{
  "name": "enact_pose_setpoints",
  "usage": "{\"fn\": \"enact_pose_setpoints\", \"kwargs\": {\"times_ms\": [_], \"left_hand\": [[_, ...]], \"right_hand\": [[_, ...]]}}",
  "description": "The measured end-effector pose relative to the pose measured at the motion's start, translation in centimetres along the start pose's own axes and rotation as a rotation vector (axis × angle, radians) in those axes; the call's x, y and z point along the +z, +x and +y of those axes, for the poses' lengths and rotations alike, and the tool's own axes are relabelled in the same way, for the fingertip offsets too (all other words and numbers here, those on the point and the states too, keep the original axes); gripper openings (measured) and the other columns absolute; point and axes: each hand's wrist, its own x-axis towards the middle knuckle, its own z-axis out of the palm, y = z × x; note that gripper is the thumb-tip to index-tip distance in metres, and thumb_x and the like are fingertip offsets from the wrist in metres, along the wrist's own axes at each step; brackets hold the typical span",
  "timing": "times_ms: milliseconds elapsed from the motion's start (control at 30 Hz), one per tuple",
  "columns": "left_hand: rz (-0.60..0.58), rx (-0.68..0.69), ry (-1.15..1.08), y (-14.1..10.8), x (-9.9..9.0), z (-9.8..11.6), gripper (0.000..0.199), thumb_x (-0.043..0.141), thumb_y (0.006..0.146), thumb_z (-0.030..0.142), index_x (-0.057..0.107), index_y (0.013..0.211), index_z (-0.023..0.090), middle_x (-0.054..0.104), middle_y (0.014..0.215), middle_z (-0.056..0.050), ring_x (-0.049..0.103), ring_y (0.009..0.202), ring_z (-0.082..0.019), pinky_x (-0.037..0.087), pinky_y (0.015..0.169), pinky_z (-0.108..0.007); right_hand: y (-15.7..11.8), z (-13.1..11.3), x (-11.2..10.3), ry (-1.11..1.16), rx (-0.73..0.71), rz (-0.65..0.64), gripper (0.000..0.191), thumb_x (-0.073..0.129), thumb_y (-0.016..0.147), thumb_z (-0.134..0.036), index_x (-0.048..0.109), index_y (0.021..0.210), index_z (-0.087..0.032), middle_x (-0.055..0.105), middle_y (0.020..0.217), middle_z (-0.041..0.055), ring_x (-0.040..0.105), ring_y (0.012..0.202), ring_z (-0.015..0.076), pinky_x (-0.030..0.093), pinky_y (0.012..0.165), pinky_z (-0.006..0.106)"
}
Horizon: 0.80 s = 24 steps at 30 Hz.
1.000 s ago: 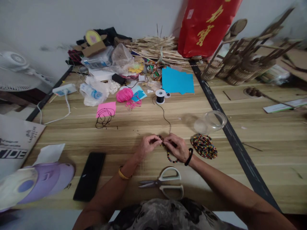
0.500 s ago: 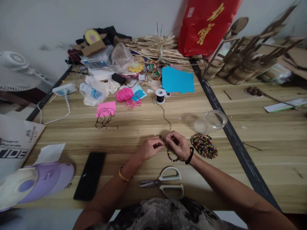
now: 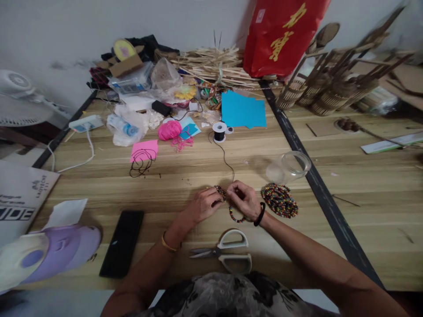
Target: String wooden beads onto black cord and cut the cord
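Note:
My left hand point(image 3: 204, 203) is closed on a strand of small multicoloured beads point(image 3: 220, 192), its end showing beyond the fingertips. Right beside it, my right hand point(image 3: 244, 200) is closed in a pinch at the same spot, seemingly on the black cord point(image 3: 228, 160). That cord runs back to a white spool point(image 3: 219, 132). A loop of beads point(image 3: 235, 215) hangs below my right hand onto the table. To the right lies a coiled heap of beads point(image 3: 280, 200). What exactly lies between the right fingertips is too small to tell.
Scissors point(image 3: 218, 252) lie just in front of me, a black phone point(image 3: 121, 243) to the left. A clear jar point(image 3: 288, 168) stands behind the bead heap. Pink yarn point(image 3: 169, 130), blue paper point(image 3: 243, 109), and a red bag point(image 3: 284, 37) are farther back.
The left fingers have shifted slightly on the strand, so more beads show at their tips. My right hand stays nearly still. The whole view has moved a little.

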Motion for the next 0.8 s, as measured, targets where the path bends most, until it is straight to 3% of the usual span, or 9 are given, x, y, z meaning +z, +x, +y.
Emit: {"fn": "enact_pose_setpoints", "kwargs": {"times_ms": [800], "left_hand": [[0.042,-0.062,0.047,-0.02,0.53,-0.09,0.014,0.050,0.085,0.014,0.064,0.083,0.016,0.063,0.086,-0.006,0.059,0.081,-0.015,0.048,0.074,-0.027]], "right_hand": [[-0.14,0.27,0.00,-0.003,0.032,-0.011,0.021,0.054,0.088,-0.038,0.056,0.081,-0.018,0.053,0.065,0.0000,0.048,0.055,0.0114,0.040,0.049,0.022]]}}
